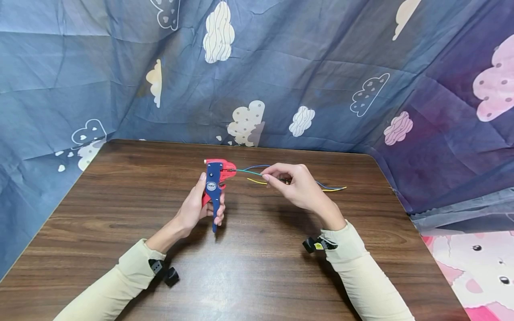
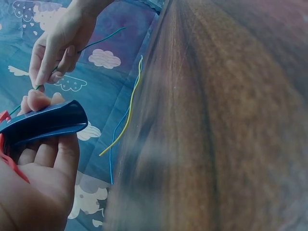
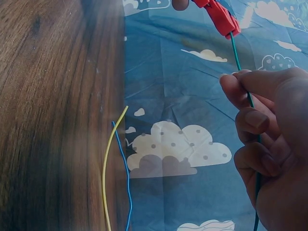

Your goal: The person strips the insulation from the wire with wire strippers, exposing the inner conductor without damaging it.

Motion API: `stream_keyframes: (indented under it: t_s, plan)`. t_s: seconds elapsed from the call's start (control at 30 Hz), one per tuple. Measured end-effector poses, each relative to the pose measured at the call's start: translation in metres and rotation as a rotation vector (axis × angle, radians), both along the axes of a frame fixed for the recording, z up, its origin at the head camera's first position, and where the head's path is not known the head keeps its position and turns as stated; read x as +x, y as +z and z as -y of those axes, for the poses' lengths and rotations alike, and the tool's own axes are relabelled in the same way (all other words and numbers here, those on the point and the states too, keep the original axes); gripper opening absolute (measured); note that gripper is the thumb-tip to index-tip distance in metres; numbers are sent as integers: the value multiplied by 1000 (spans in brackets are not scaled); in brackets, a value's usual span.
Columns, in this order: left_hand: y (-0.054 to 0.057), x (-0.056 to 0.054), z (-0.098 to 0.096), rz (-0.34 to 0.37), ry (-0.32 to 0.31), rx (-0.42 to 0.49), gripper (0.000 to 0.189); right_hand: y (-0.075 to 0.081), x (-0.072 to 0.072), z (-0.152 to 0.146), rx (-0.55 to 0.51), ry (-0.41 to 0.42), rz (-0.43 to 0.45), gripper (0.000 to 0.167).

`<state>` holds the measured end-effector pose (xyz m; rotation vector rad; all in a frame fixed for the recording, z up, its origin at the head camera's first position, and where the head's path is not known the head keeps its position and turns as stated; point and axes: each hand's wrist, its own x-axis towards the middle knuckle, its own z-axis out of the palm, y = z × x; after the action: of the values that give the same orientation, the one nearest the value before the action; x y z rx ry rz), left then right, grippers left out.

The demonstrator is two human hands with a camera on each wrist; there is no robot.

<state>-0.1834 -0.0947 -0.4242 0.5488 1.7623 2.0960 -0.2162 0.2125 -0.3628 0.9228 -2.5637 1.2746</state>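
My left hand (image 1: 195, 206) grips a red and blue wire stripper (image 1: 214, 185), held upright above the table with its red jaws toward the right. A green wire (image 1: 250, 172) runs from those jaws to my right hand (image 1: 296, 185), which pinches it between thumb and index finger. In the right wrist view the green wire (image 3: 236, 52) enters the tip of the red head (image 3: 225, 20) and passes down behind the curled fingers. From the left wrist, the blue handle (image 2: 48, 122) lies across my left fingers, and the wire's free end (image 2: 108, 36) sticks out past my right hand.
A yellow wire (image 3: 104, 178) and a blue wire (image 3: 129, 192) lie side by side on the brown wooden table (image 1: 249, 267), beyond and below my right hand. Dark blue cloth (image 1: 273, 80) with cloud prints hangs along the table's far edge and right side.
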Motion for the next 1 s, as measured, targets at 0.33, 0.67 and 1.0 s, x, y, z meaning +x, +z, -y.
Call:
stream_keyframes:
  t_s: [0.33,0.67,1.0]
  plan:
    - [-1,1,-1,5,39,-15,85,-2,0,2,8,2,0,8]
    - [-4,3,-3,62,60,-19,90,-4,-1,1,20,0,-5,8]
    - [-7,5,-7,118,103,-37,98,-7,-2,2,27,3,4,8]
